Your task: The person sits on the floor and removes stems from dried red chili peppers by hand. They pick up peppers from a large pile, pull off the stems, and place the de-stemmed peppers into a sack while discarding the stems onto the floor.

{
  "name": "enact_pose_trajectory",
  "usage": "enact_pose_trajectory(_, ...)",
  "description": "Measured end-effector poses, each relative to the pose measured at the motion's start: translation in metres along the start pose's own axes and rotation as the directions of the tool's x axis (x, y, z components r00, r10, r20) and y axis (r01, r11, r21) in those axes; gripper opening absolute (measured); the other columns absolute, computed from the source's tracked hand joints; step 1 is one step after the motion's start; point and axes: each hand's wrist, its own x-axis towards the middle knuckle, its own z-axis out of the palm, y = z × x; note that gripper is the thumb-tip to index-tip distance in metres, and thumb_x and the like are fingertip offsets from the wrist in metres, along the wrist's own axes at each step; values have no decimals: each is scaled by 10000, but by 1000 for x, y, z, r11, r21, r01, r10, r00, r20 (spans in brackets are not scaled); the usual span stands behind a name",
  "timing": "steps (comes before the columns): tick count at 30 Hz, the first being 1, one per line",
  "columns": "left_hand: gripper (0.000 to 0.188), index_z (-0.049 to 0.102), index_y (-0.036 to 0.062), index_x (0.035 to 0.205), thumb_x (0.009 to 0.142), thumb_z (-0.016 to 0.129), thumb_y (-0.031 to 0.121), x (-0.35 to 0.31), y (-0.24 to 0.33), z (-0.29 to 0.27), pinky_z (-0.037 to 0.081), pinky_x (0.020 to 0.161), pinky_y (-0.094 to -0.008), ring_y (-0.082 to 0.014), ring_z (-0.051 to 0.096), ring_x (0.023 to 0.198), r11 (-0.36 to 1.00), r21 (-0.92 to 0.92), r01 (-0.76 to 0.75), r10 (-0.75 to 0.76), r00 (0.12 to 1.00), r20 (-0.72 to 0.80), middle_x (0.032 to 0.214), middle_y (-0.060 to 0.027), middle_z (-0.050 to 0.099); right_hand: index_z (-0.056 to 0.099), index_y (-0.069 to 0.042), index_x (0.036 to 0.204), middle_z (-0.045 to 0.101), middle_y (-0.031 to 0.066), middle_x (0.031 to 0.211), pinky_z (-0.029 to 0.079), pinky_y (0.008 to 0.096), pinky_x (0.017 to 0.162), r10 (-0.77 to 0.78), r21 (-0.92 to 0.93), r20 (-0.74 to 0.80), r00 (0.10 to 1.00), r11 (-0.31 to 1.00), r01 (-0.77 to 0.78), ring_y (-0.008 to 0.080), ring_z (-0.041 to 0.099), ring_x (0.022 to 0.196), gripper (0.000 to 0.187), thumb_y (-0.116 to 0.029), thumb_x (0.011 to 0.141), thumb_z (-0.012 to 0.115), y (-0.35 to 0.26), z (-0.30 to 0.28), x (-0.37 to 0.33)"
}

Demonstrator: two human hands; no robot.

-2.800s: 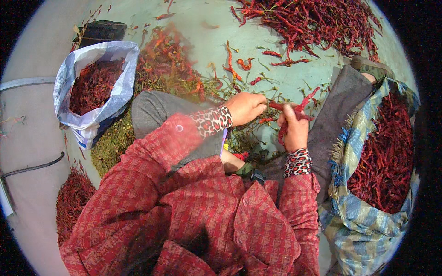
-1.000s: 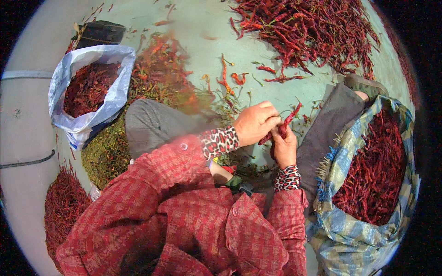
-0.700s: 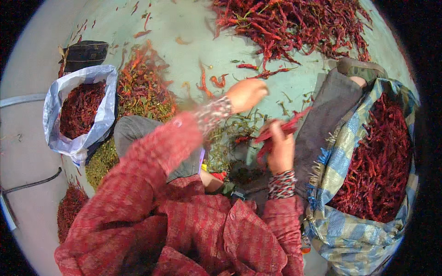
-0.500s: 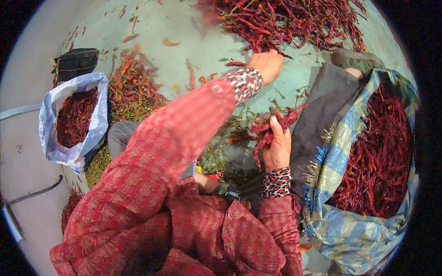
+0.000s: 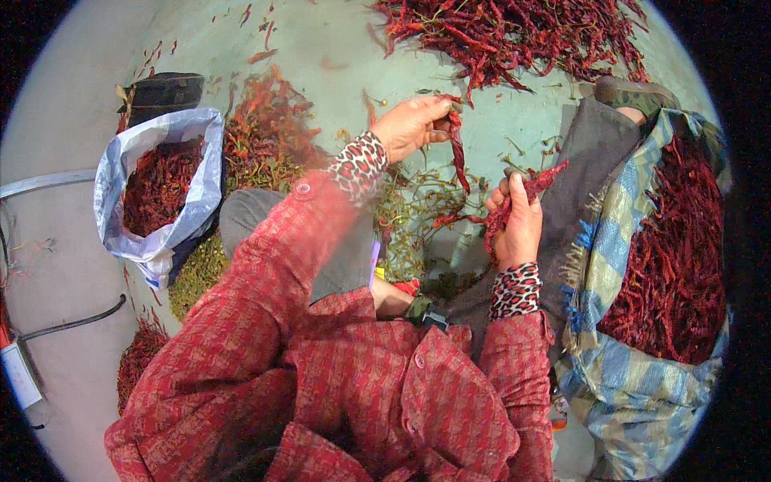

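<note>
The fingers (image 5: 438,128) of the left hand (image 5: 411,127) are pinching the top of a single dried red chilli (image 5: 458,153), which is hanging down from them above the pale green floor (image 5: 321,48). The right hand (image 5: 518,229) is closing around a small bunch of chillies (image 5: 522,193), their tips poking out past the thumb toward the right. The two hands are sitting near each other but apart, with the lone chilli dangling between them.

As a judgement, the step in hand looks like sorting: one chilli is being picked out by the left hand while the right is keeping a gathered handful. The next move would call for bringing the single chilli either to the held bunch or to one of the heaps, with a firm pinch so the brittle pod is not slipping.

Outward from the hands, a litter of green stems (image 5: 409,217) is lying on the floor just under them. A big pile of red chillies (image 5: 514,32) is spreading at the far side. On the right, a blue and yellow checked cloth (image 5: 626,369) is cradling another heap of chillies (image 5: 675,265). On the left, a white sack (image 5: 193,177) is standing open with chillies inside, and a mixed mound of orange and green scraps (image 5: 265,136) is lying just beside it.
</note>
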Motion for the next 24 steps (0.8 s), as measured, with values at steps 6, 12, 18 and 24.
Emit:
enact_pose_trajectory(6, 247, 524, 25, 1028, 861, 445, 188, -41, -38, 45, 358, 850, -246, -95, 484, 931, 994, 96, -56, 32, 971, 238, 976, -8, 548, 558, -34, 991, 520, -58, 694, 344, 179, 475, 88, -487, 233, 968, 873, 38, 21, 424, 565, 265, -194, 782, 588, 6, -4, -8)
enact_pose_trajectory(12, 175, 566, 11, 880, 818, 486, 153, -61, -35, 42, 418, 746, -257, -138, 533, 825, 701, 644, -306, 318, 943, 102, 856, -45, 563, 559, -37, 920, 490, -50, 667, 345, 181, 498, 185, -643, 229, 956, 766, 6, 26, 419, 575, 189, -185, 803, 556, 8, -3, -12)
enact_pose_trajectory(18, 174, 546, -14, 786, 809, 480, 145, -55, -37, 51, 419, 666, -267, -195, 531, 749, 759, 634, -147, 254, 964, -81, 782, -96, 539, 540, -1, 872, 481, -4, 682, 373, 215, 558, 23, -696, 283, 959, 693, 188, 63, 417, 626, 177, -164, 803, 549, 13, 5, -15)
enact_pose_trajectory(24, 162, 523, 24, 894, 777, 500, 133, -17, -10, 28, 425, 722, -340, -290, 519, 831, 337, 859, -385, 576, 806, 136, 873, -144, 529, 523, -24, 868, 542, 31, 816, 423, 233, 606, 188, -610, 311, 932, 791, 44, 108, 522, 680, 126, -128, 799, 543, 20, -8, -11)
